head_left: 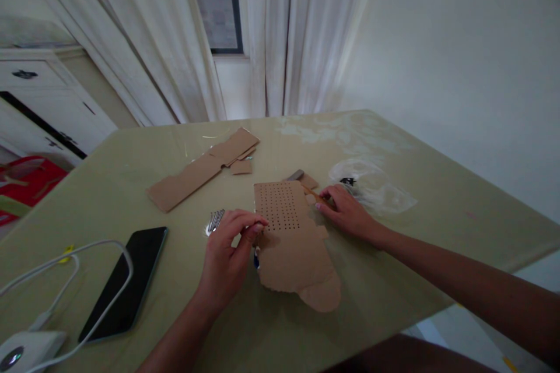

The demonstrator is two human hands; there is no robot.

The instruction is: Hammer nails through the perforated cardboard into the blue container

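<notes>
A brown piece of cardboard point(297, 262) with torn lower edges lies in the middle of the table, a grid of small dark dots or holes across its upper part. At its left edge, the thumb and fingers of my left hand point(230, 250) are pinched together by the lower rows; what is between the fingertips is too small to make out. My right hand point(347, 213) rests on the table to the right of the cardboard. Its fingers are closed on a thin orange-brown pencil-like stick point(311, 191), whose far end points at the grid's upper right corner.
Several thin metal pins or nails point(214, 220) lie left of the cardboard. Behind are cardboard strips point(205, 172), a grey object point(295, 175) and a clear plastic bag point(380, 189). A dark phone point(126, 280) and a white cable point(125, 253) lie at the left.
</notes>
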